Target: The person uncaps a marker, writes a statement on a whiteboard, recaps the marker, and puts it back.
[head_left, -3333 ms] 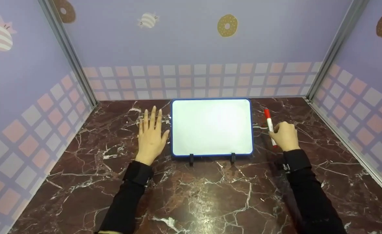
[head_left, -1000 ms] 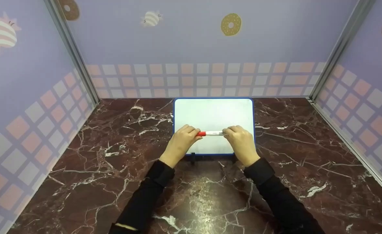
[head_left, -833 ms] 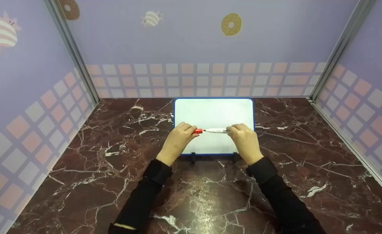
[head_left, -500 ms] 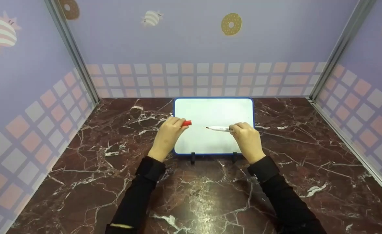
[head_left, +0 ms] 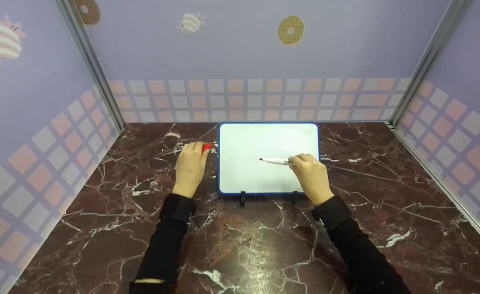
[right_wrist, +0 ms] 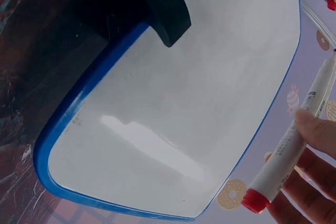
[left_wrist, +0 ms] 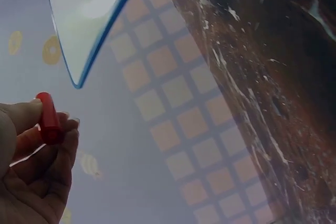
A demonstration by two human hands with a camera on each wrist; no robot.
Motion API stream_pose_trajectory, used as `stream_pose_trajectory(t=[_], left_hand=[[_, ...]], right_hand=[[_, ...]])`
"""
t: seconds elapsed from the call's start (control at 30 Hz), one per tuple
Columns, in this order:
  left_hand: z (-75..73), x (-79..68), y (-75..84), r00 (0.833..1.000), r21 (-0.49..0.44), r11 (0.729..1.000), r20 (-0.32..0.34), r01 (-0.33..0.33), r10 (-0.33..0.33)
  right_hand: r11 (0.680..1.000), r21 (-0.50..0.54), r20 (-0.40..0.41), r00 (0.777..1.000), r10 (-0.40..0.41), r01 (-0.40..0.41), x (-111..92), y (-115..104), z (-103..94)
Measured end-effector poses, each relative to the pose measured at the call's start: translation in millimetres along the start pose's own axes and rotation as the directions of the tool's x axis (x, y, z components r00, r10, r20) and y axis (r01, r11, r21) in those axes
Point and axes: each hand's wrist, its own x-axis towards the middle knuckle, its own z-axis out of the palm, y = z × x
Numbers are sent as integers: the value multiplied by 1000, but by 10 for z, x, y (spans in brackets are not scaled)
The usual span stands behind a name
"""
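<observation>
My left hand is off to the left of the whiteboard, pinching a red marker cap between thumb and fingers. Its hollow end faces away from the palm in the left wrist view. In front of the board's right half, my right hand grips a white marker by its rear part. The bare tip points left, and the red rear end shows in the right wrist view. The blue-framed whiteboard leans upright at the back; its surface carries no marks that I can see.
Two black stand feet hold the board's lower edge on the dark red marbled table. Lilac panels with a pink and white check border close off the back and both sides.
The marker was picked up from the right of the board and its red cap pulled off. My left hand has carried the cap leftward; the right hand has barely moved since half a second ago.
</observation>
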Motion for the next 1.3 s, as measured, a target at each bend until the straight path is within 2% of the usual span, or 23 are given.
stream_pose_trajectory(t=[0.23,0.47,0.73,1.03,1.3], left_hand=[[78,-72,-165,994,29,994,39,103,-104],[177,-162,-274,967,91,975,134,205,-216],[220,-234,-314,915,160,947,254,280,-314],[194,-265,-300,872,272,912,302,308,-384],[189,-248,-313,814,311,888,378,338,-442]], right_hand=[[1000,8,15,1000,11,-11,-13,18,7],[1000,-2,33,999,15,-15,-24,13,15],[1000,-10,48,999,22,-22,-44,9,54],[1000,-11,56,998,22,-21,-48,-1,57],[1000,-11,64,998,18,-18,-37,-8,61]])
